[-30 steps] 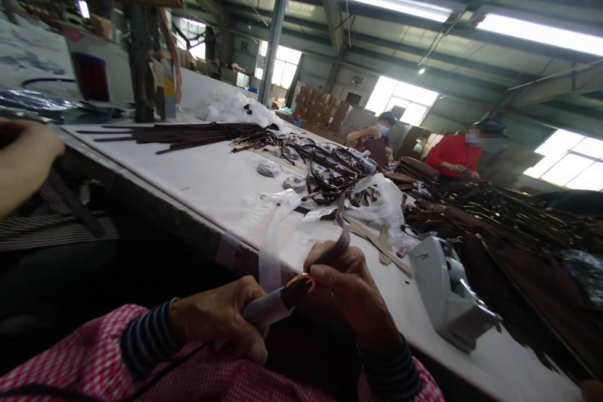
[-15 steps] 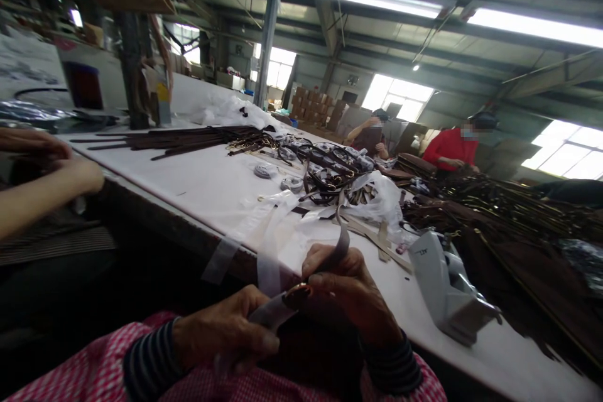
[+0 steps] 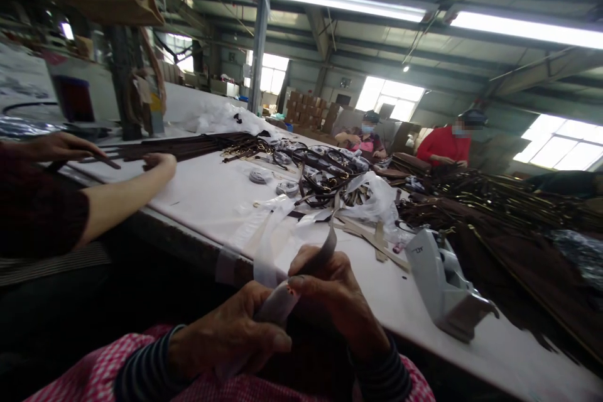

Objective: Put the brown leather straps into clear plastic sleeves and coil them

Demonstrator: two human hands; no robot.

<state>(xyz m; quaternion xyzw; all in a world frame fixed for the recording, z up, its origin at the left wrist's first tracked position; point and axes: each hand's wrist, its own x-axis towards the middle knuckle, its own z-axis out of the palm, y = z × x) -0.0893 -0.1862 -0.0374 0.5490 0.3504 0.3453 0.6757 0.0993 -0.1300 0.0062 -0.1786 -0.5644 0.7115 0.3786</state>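
Note:
Low in the head view, my left hand (image 3: 230,333) grips a greyish strap (image 3: 277,304) wrapped in pale film, thumb on top. Close beside it, my right hand (image 3: 330,289) pinches the strap near a small shiny metal spot, and a dark strap end (image 3: 326,250) curls up above its fingers. Both hands are just off the near edge of the white table (image 3: 211,204). Pale translucent strips (image 3: 267,245) hang over that edge behind my hands. What lies under my fingers is hidden.
A tape dispenser (image 3: 443,289) stands to the right, beside tan strips (image 3: 372,239). Dark straps with buckles (image 3: 325,166) and a plastic bag (image 3: 377,198) lie farther back. At left, another person's arms (image 3: 127,201) reach over brown straps (image 3: 188,147). Two people work across the table.
The neighbour's arms have moved right, onto the brown straps. My hands still hold the strap, which has turned so its metal part shows less. The view has shifted slightly.

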